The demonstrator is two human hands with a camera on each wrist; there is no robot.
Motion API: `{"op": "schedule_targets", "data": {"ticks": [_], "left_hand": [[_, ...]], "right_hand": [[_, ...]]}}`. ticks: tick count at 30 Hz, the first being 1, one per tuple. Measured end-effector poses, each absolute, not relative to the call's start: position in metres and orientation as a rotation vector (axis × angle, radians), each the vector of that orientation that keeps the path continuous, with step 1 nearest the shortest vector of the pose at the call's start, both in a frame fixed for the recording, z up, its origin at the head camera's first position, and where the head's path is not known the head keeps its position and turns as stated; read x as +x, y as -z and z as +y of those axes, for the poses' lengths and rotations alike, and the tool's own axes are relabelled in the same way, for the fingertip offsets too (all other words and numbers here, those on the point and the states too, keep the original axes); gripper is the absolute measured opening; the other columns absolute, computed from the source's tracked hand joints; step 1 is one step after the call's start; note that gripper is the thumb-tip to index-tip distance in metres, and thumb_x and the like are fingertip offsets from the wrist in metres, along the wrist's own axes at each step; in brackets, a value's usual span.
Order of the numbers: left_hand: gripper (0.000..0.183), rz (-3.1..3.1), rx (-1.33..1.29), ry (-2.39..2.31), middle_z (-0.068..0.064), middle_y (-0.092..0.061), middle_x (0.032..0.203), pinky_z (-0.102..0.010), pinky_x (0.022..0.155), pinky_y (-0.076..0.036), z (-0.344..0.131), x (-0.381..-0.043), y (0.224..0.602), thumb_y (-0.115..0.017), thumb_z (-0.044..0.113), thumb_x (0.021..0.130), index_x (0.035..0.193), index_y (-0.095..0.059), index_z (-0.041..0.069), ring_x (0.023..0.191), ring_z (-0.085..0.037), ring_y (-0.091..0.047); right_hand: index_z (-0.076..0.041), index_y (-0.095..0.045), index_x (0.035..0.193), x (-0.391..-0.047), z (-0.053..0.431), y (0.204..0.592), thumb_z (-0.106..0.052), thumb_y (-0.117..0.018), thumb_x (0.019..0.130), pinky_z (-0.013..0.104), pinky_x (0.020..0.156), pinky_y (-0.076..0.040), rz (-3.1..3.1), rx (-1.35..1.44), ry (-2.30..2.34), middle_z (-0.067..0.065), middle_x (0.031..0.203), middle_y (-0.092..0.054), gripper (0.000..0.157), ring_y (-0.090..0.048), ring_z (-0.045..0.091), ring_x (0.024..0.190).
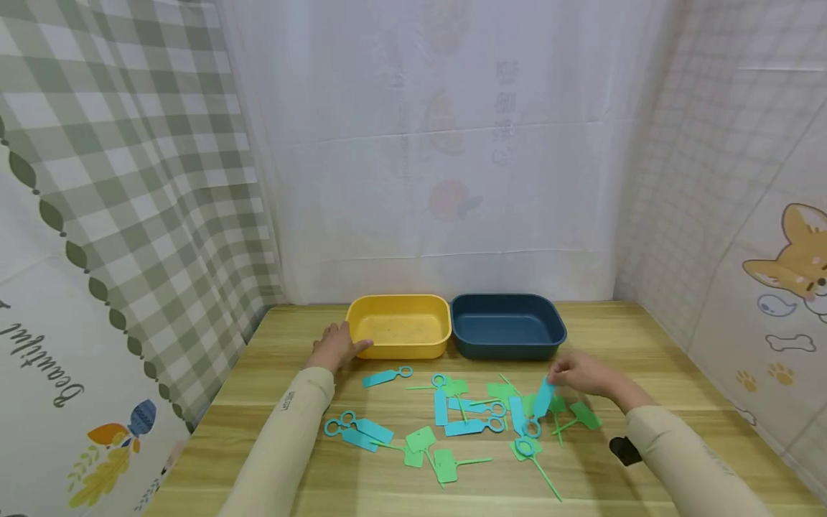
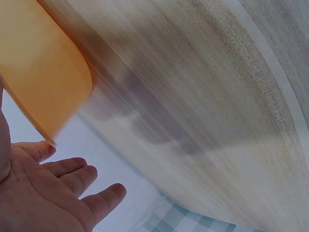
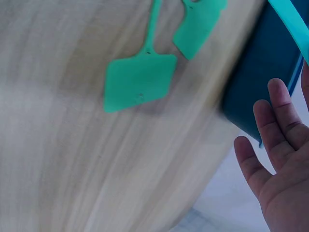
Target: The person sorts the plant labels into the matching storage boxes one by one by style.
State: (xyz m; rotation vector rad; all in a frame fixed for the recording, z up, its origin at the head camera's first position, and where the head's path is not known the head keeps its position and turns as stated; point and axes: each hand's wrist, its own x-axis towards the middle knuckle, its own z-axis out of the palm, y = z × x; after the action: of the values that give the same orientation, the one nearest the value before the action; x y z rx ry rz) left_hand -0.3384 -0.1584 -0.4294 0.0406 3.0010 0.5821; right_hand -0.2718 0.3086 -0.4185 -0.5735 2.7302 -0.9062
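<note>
My left hand (image 1: 336,347) is at the left front corner of a yellow bin (image 1: 398,351). In the left wrist view its fingers (image 2: 77,179) are loosely spread, one fingertip right at the bin's rim. Between thumb and fingers, my right hand (image 1: 581,373) pinches the flat end of a blue ring-ended plastic tag (image 1: 544,397), its ring hanging down over other tags. The right wrist view shows the other right-hand fingers (image 3: 273,123) held apart, beside the dark blue bin (image 3: 251,82). A green paddle-shaped tag (image 3: 140,82) lies below on the table.
Several blue tags (image 1: 465,427) and green tags (image 1: 446,467) lie scattered and overlapping on the wooden table (image 1: 284,373). A small black object (image 1: 624,451) sits by the right sleeve. Behind the two side-by-side bins hangs a white curtain (image 1: 446,215).
</note>
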Motion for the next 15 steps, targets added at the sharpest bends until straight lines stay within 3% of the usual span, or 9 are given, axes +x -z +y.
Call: {"op": "schedule_targets", "data": {"ticks": [5,8,12,15], "left_hand": [[0.084,3.006,0.04,-0.574,-0.028,-0.031,0.134,-0.061,0.096,-0.023,-0.159,-0.339,0.43,-0.048,0.058,0.084,0.136,-0.029,-0.005,0.126,-0.042,-0.025],[0.082,3.005,0.031,-0.571,-0.028,-0.031,0.134,-0.06,0.096,-0.023,-0.159,-0.339,0.43,-0.049,0.057,0.085,0.136,-0.029,-0.005,0.126,-0.042,-0.025],[0.083,3.005,0.021,-0.566,-0.028,-0.032,0.132,-0.06,0.096,-0.023,-0.158,-0.339,0.429,-0.048,0.058,0.085,0.136,-0.03,-0.005,0.125,-0.041,-0.026],[0.083,2.999,0.021,-0.567,-0.029,-0.031,0.134,-0.06,0.097,-0.023,-0.157,-0.339,0.429,-0.048,0.058,0.084,0.136,-0.03,-0.005,0.126,-0.041,-0.024]], "right_hand": [[-0.007,-0.058,0.073,-0.276,0.31,0.405,-0.017,-0.055,0.09,0.03,0.057,-0.035,2.784,-0.521,0.947,0.0,0.072,-0.052,0.02,-0.039,0.013,0.061],[-0.007,-0.058,0.075,-0.278,0.311,0.398,-0.019,-0.055,0.091,0.034,0.062,-0.04,2.857,-0.506,0.961,0.011,0.091,-0.061,0.021,-0.054,0.025,0.078],[-0.004,-0.063,0.087,-0.282,0.31,0.389,-0.027,-0.052,0.092,0.044,0.073,-0.044,2.996,-0.409,0.975,0.025,0.115,-0.055,0.026,-0.049,0.042,0.105],[-0.002,-0.062,0.099,-0.283,0.308,0.386,-0.036,-0.048,0.093,0.043,0.07,-0.042,3.069,-0.252,1.019,0.027,0.123,-0.048,0.037,-0.051,0.037,0.092]]}}
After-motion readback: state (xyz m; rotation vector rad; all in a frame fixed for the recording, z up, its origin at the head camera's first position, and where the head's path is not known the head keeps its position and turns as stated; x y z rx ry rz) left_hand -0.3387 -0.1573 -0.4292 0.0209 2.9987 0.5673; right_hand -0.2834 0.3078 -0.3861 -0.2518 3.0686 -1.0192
